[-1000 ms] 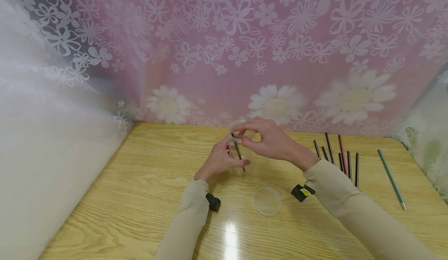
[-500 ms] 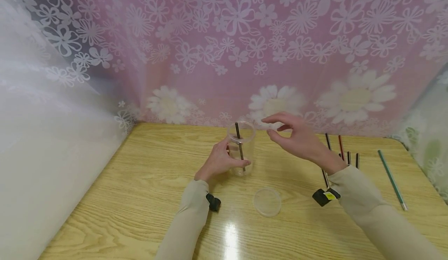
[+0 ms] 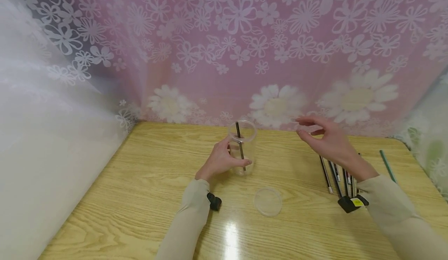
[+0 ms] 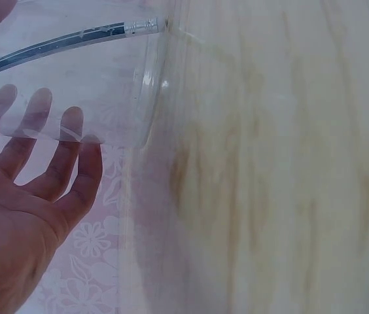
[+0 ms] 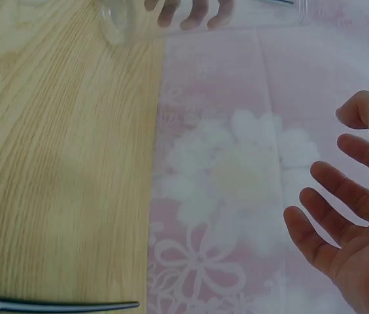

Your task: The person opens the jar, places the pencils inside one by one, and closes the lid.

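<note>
We find a clear cup [image 3: 250, 151] standing upright on the wooden table [image 3: 140, 198], with one dark pencil [image 3: 241, 151] leaning inside, its metal-banded end at the bottom. The left hand [image 3: 221, 158] grips the cup, thumb across the near side and fingers curved around the wall. We note the right hand [image 3: 327, 139] raised, fingers loosely bent and thumb apart, holding nothing. A round lid [image 3: 267, 202] lies flat near the cup. Under the right forearm we observe several pencils [image 3: 326, 174]; a green pencil [image 3: 387, 166] lies farther right. Behind hangs a flowered curtain [image 3: 224, 89].
</note>
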Available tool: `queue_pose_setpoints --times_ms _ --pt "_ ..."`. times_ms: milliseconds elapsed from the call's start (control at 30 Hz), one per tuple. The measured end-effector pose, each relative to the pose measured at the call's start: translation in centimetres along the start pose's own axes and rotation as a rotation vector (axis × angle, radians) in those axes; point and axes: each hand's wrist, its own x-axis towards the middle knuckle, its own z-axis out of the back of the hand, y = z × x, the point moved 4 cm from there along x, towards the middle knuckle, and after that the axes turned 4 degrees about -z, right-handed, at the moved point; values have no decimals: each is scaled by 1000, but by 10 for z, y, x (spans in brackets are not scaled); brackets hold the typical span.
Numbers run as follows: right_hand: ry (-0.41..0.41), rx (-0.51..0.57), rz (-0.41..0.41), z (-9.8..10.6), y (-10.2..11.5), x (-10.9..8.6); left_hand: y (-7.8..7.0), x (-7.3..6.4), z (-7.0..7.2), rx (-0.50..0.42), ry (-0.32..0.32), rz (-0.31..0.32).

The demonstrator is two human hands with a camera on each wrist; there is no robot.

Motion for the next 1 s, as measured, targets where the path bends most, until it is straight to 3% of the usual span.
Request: queue_pose_setpoints --times_ms 267,433,1000 --pt "-68 -30 -56 16 -29 -10 1 -1 0 -40 14 22" --pt "-120 -76 -131 29 -53 -20 2 -1 0 -45 11 29" --pt "-150 -206 -361 69 -139 -54 2 -1 0 -43 7 33"
